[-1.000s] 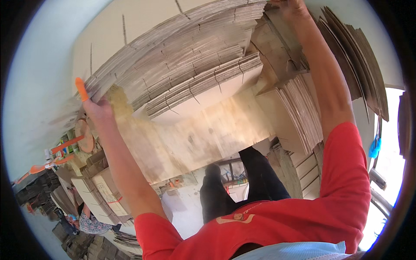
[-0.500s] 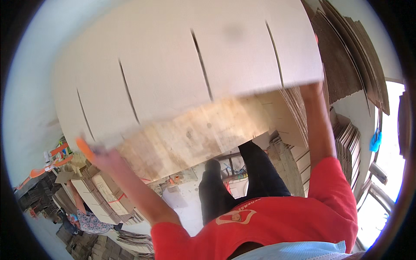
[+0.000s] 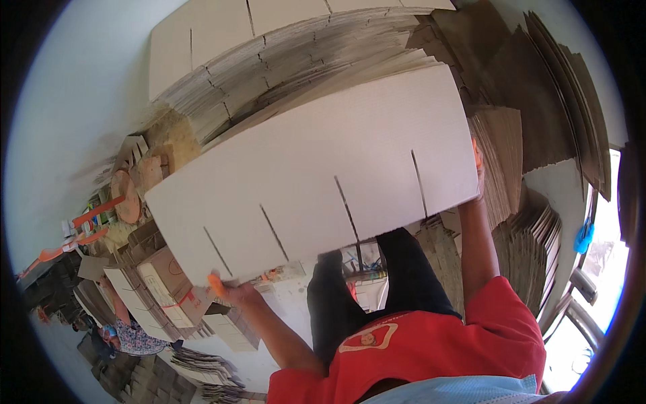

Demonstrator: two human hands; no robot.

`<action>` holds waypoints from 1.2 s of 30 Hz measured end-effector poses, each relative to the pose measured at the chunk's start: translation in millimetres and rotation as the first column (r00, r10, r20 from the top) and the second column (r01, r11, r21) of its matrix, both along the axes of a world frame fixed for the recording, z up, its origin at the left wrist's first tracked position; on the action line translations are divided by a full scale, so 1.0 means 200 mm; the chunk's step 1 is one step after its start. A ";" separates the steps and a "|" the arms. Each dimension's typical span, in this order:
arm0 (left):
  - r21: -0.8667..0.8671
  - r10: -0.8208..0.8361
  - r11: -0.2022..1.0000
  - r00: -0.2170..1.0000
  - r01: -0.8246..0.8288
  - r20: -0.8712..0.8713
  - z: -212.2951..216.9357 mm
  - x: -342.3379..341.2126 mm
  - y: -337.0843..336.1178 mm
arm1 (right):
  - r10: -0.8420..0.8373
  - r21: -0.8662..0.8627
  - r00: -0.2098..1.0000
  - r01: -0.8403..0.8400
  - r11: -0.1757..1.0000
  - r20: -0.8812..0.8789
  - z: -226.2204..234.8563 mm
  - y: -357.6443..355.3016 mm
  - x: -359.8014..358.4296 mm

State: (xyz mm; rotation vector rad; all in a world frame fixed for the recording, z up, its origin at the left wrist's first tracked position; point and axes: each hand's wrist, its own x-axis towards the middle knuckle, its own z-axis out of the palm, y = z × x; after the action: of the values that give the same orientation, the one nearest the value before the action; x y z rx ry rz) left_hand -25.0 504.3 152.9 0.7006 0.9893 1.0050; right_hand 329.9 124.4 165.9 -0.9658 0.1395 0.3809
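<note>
I hold a pale cardboard sheet, a wide rectangle with several dark slots cut in from its near edge, between both hands. At the sheet's near left corner, my left hand is closed on the edge, an orange cover on its thumb and the other fingers partly hidden beneath. My right hand grips the right end, with orange showing on its fingers. Just beyond the sheet is a tall stack of similar slotted cardboard. The sheet hides most of the surface below it.
Brown cardboard sheets lean at the right, above more stacked cardboard. A blue item hangs by the bright opening. At left stand a box with red tape and a person in a floral garment.
Both hands have brought the cardboard sheet down and toward me. The stack beyond it has come into view, while the wooden surface seen earlier is now covered.
</note>
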 end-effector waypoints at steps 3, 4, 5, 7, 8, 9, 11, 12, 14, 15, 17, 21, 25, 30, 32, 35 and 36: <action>-0.106 -0.118 0.987 0.993 0.121 0.029 -0.05 0.25 0.07 | 0.094 -0.282 0.985 -0.050 0.958 0.146 -0.06 0.11 0.19; -0.097 -0.120 0.989 0.992 0.115 -0.039 -0.16 0.32 0.13 | 0.136 -0.420 0.977 -0.055 0.906 0.166 -0.13 0.12 0.27; -0.089 -0.123 0.990 0.987 0.113 -0.105 -0.28 0.38 0.20 | -0.006 -0.506 1.000 -0.010 0.862 -0.030 -0.22 0.18 0.35; -0.075 -0.093 0.993 0.996 0.094 0.017 -0.36 0.63 0.26 | -0.176 -0.302 0.950 0.093 0.949 -0.259 -0.36 0.27 0.49; -0.084 -0.026 0.996 0.999 0.029 0.045 -0.33 0.71 0.26 | -0.184 -0.170 0.953 0.145 0.975 -0.241 -0.39 0.31 0.52; -0.098 0.043 0.994 0.997 -0.037 0.056 -0.31 0.74 0.25 | -0.194 -0.039 0.952 0.190 0.981 -0.238 -0.42 0.34 0.50; -0.050 -0.021 0.998 0.997 0.025 0.072 -0.31 0.73 0.26 | -0.125 -0.003 0.963 0.128 0.992 -0.239 -0.44 0.35 0.53; -0.026 -0.050 0.998 0.995 0.052 0.084 -0.32 0.74 0.26 | -0.087 0.015 0.968 0.093 0.996 -0.235 -0.42 0.37 0.55; -0.016 -0.001 1.000 1.000 0.002 0.030 -0.28 0.79 0.24 | -0.196 -0.161 0.956 0.164 0.973 -0.217 -0.38 0.45 0.57; -0.005 0.022 1.000 1.000 -0.022 0.009 -0.28 0.81 0.23 | -0.248 -0.241 0.948 0.199 0.950 -0.197 -0.38 0.48 0.59; -0.006 0.043 0.999 0.999 -0.043 0.011 -0.35 0.81 0.27 | -0.300 -0.162 0.929 0.269 0.949 -0.218 -0.47 0.46 0.61; 0.029 -0.070 0.997 0.991 0.067 0.118 -0.44 0.68 0.32 | -0.365 -0.291 0.898 0.291 0.911 -0.247 -0.44 0.37 0.52; 0.068 0.194 0.981 0.953 -0.183 -0.233 -0.52 0.55 0.16 | -0.337 -0.298 0.863 0.232 0.926 -0.375 -0.50 0.32 0.30; 0.100 0.007 0.994 0.932 -0.047 0.363 -0.56 0.77 0.18 | -0.187 0.119 0.911 0.246 0.962 -0.368 -0.54 0.67 0.13; 0.086 0.075 0.988 0.884 -0.128 0.461 -0.48 0.83 0.20 | -0.211 0.236 0.933 0.283 0.930 -0.291 -0.51 0.73 0.09; -0.027 0.249 0.963 0.853 -0.266 0.460 -0.54 0.81 0.24 | -0.214 0.265 0.909 0.319 0.910 -0.358 -0.56 0.71 0.02; -0.028 0.235 0.967 0.842 -0.254 0.485 -0.60 0.76 0.24 | -0.204 0.261 0.922 0.296 0.919 -0.329 -0.57 0.70 -0.01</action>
State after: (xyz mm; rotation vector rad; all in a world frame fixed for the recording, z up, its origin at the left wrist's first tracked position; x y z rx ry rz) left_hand 127.2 553.0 33.2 0.3216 0.6222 1.3487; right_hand 327.8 263.6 51.0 -0.5681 0.4619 0.2940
